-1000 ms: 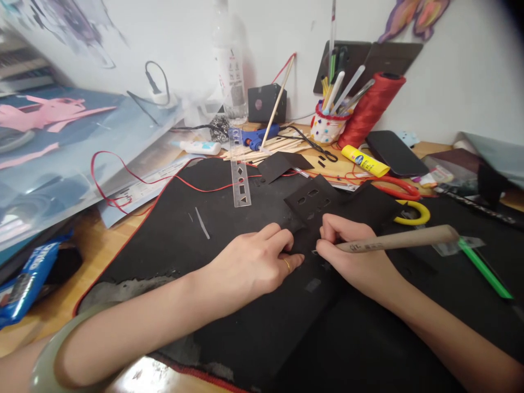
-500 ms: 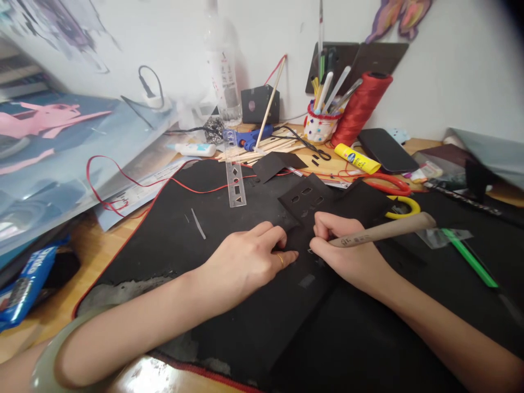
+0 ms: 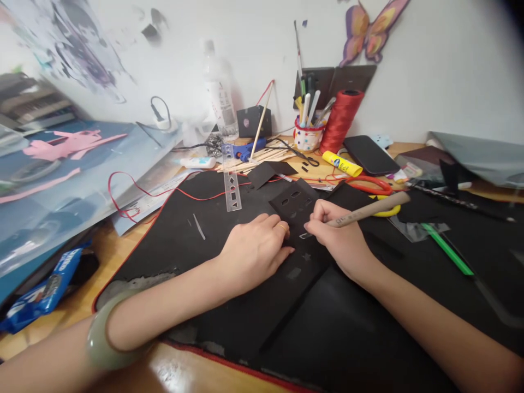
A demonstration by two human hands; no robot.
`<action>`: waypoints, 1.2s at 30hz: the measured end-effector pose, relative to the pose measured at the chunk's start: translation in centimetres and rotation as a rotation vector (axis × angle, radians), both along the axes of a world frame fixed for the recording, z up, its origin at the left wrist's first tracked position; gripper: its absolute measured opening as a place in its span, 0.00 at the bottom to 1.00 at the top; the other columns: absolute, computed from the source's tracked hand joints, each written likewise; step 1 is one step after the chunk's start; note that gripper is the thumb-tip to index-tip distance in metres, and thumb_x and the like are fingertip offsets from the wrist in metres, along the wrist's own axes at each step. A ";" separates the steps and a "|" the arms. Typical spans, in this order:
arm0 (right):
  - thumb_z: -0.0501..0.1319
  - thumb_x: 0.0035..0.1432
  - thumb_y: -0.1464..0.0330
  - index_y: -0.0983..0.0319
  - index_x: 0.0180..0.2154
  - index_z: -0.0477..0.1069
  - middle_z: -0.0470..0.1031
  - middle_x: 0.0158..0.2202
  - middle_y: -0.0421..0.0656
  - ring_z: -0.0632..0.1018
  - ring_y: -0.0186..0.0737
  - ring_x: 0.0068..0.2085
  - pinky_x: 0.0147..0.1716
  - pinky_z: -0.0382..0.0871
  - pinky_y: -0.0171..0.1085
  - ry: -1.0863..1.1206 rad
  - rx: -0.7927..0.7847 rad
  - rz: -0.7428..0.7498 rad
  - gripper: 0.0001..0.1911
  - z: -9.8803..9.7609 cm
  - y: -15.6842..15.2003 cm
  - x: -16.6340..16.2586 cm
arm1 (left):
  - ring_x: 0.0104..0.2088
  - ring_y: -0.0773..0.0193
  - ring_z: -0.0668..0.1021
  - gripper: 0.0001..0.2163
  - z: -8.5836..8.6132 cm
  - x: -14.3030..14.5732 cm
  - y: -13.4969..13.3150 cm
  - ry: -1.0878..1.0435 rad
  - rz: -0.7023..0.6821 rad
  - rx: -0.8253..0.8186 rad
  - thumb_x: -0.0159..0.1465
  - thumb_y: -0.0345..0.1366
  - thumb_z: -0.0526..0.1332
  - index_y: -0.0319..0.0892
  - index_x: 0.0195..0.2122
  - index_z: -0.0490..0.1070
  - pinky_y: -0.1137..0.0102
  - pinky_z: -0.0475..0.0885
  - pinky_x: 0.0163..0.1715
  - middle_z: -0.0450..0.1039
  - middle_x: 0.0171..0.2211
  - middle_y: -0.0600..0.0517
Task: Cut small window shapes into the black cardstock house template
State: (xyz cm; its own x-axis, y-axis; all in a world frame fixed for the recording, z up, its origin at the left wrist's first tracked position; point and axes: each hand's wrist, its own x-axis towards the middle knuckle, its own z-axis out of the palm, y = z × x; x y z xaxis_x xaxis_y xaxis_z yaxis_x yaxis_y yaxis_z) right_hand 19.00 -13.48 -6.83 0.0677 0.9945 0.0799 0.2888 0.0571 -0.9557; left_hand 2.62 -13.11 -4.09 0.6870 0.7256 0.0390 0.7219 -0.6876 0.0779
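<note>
Left hand (image 3: 257, 248) has been rolled over, its grip hidden
Pen (image 3: 364, 210) is held in right hand (image 3: 338, 232) over black paper (image 3: 299, 215)

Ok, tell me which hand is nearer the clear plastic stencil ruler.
Left: the left hand rests just in front of the ruler; the right hand is farther off to its right.

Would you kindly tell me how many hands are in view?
2: the left hand lies over the black mat, near the centre; the right hand, beside it, grips a grey pen-like tool.
</note>
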 end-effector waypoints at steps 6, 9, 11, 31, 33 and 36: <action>0.56 0.43 0.76 0.62 0.17 0.51 0.52 0.15 0.32 0.55 0.25 0.18 0.17 0.47 0.30 0.069 0.008 0.005 0.13 -0.4 0.1 0.2 | 0.37 0.61 0.70 0.05 -0.3 0.0 0.0 0.013 0.041 0.025 0.62 0.33 0.50 0.42 0.34 0.64 0.71 0.66 0.23 0.67 0.33 0.54; 0.56 0.43 0.76 0.62 0.18 0.52 0.52 0.15 0.32 0.55 0.25 0.18 0.18 0.47 0.30 0.072 0.013 0.010 0.13 -0.4 0.1 0.3 | 0.38 0.60 0.70 0.06 -0.3 -0.1 -0.1 -0.038 0.046 -0.064 0.61 0.39 0.53 0.43 0.36 0.65 0.69 0.68 0.28 0.67 0.34 0.54; 0.56 0.43 0.76 0.62 0.18 0.52 0.53 0.15 0.32 0.56 0.25 0.18 0.18 0.47 0.30 0.064 0.013 0.010 0.12 -0.3 0.1 0.3 | 0.42 0.58 0.68 0.12 -0.2 -0.1 -0.2 -0.093 0.051 -0.134 0.58 0.44 0.57 0.44 0.39 0.65 0.66 0.69 0.33 0.66 0.38 0.52; 0.57 0.49 0.71 0.62 0.19 0.54 0.54 0.15 0.32 0.62 0.26 0.17 0.16 0.58 0.27 0.234 0.064 0.090 0.13 0.3 -0.7 0.0 | 0.26 0.66 0.76 0.14 1.9 0.5 1.1 -0.684 0.444 -1.268 0.46 0.29 0.65 0.39 0.35 0.68 0.70 0.73 0.30 0.74 0.29 0.53; 0.57 0.50 0.69 0.62 0.19 0.54 0.54 0.16 0.32 0.63 0.26 0.18 0.18 0.64 0.28 0.308 0.061 0.083 0.14 0.4 -0.8 -0.1 | 0.26 0.66 0.76 0.15 1.8 0.4 1.1 -0.686 0.427 -1.273 0.46 0.29 0.64 0.40 0.36 0.68 0.71 0.73 0.30 0.74 0.30 0.53; 0.57 0.52 0.66 0.62 0.18 0.55 0.53 0.14 0.32 0.61 0.26 0.16 0.18 0.67 0.29 0.386 0.074 0.063 0.15 0.5 -0.9 -0.1 | 0.28 0.66 0.77 0.13 1.8 0.3 1.0 -0.668 0.382 -1.252 0.47 0.29 0.64 0.40 0.36 0.67 0.71 0.73 0.32 0.74 0.31 0.53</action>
State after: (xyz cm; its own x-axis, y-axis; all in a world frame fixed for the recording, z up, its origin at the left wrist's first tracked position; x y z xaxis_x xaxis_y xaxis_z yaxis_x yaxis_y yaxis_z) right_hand 18.92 -14.37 -6.30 0.0459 0.9902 0.1317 -0.0971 0.1356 -0.9860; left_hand 2.96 -12.08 -2.28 0.5572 0.6540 -0.5117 0.4316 0.2983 0.8513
